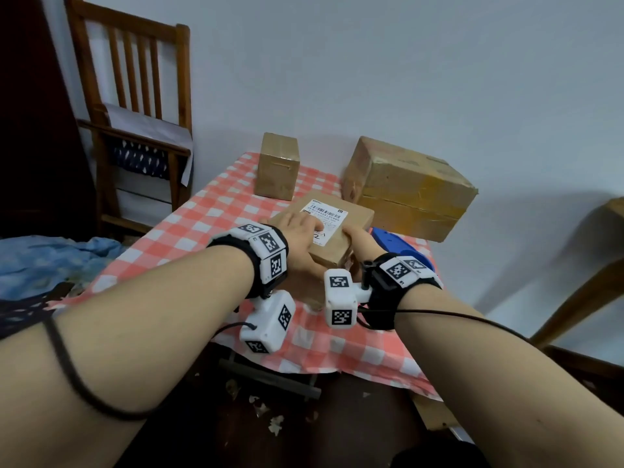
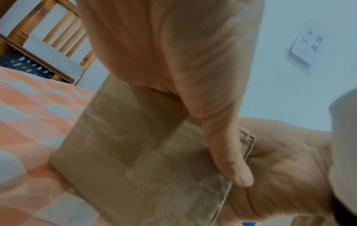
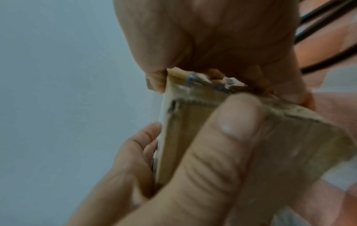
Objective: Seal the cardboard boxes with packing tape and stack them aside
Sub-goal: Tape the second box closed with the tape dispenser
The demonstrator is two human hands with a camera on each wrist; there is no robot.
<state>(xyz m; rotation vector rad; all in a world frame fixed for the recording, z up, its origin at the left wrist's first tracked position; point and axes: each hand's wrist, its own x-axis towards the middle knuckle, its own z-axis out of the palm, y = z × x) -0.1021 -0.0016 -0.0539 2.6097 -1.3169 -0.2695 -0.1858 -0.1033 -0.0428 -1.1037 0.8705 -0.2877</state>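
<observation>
A small flat cardboard box [image 1: 341, 231] with a white barcode label is held by both hands over the checked tablecloth [image 1: 202, 211]. My left hand [image 1: 302, 231] lies across its top with the thumb [image 2: 230, 159] down the near side of the box [image 2: 135, 145]. My right hand [image 1: 356, 241] pinches the box's right near corner, with its thumb [image 3: 222, 142] pressed on the side of the box [image 3: 185, 116]. The box looks tilted. A blue tape dispenser [image 1: 396, 246] lies just right of the hands, partly hidden by my right wrist.
A small upright box [image 1: 278, 165] and a large taped box [image 1: 410, 189] stand at the back of the table by the wall. A wooden chair [image 1: 135, 106] stands at the left. Blue cloth [image 1: 50, 258] lies left of the table, and wooden furniture [image 1: 594, 275] is at the right.
</observation>
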